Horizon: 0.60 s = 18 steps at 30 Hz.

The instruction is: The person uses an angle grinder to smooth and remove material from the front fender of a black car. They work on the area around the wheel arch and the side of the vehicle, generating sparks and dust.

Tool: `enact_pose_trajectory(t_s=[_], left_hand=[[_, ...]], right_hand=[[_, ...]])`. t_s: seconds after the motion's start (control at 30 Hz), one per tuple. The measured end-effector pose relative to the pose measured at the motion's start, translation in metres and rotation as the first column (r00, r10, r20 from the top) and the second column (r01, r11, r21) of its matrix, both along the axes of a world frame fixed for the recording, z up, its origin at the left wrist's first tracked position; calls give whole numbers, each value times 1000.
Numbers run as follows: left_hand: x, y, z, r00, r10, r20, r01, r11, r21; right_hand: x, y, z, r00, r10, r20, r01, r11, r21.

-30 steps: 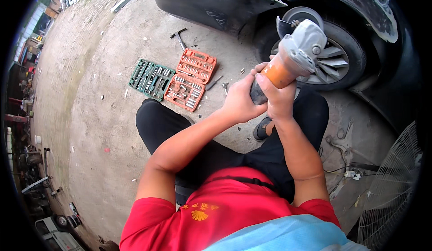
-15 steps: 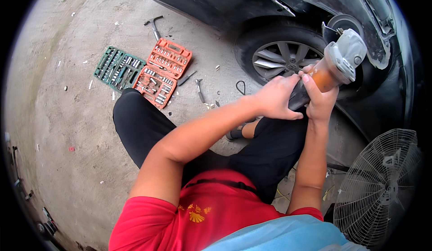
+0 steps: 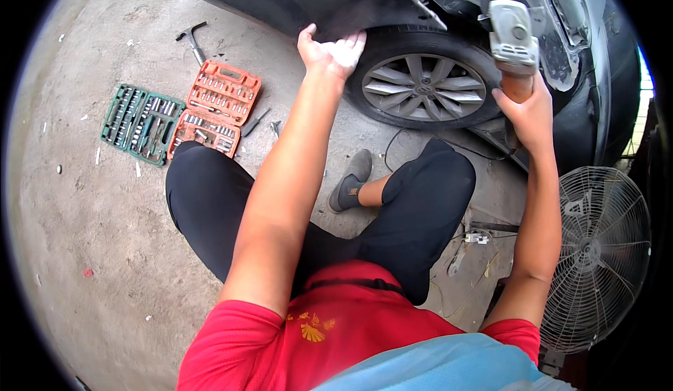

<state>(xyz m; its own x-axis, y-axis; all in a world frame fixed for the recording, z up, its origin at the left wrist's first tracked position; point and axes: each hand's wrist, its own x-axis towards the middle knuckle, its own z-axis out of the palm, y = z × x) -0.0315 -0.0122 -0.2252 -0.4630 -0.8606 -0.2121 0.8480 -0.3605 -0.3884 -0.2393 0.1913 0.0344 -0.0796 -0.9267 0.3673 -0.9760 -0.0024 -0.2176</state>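
My right hand (image 3: 531,114) is wrapped round the orange body of an angle grinder (image 3: 515,37). The tool's grey metal head points away from me, its round disc in front of the car's scuffed dark panel. My left hand (image 3: 331,56) is stretched out, palm up and whitened with dust, thumb apart from the fingers. It is at the lower edge of the black bumper (image 3: 294,5), just left of the wheel (image 3: 424,86); whether the fingertips touch the bumper I cannot tell.
On the concrete floor at left lie an orange socket case (image 3: 224,93), a green socket case (image 3: 144,123) and a hammer (image 3: 191,42). A wire-caged fan (image 3: 592,251) stands at my right. A black cable (image 3: 396,145) and a white power plug (image 3: 477,238) lie near my legs.
My left hand has left the grinder and moved left to the bumper's edge. My right hand has carried the grinder up and away, toward the car's panel.
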Motion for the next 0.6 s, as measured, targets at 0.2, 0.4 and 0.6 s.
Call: enact_pose_trajectory(t_s=[0.2, 0.4, 0.6], left_hand=[[14, 23, 3, 996, -5, 87, -7, 990, 138], [23, 32, 2, 993, -11, 122, -6, 990, 142], [24, 35, 7, 992, -44, 116, 25, 987, 162]], right_hand=[[28, -33, 10, 963, 10, -269, 34, 987, 159], [54, -54, 12, 910, -48, -412, 184, 937, 298], [56, -63, 15, 887, -66, -456, 246, 905, 346]])
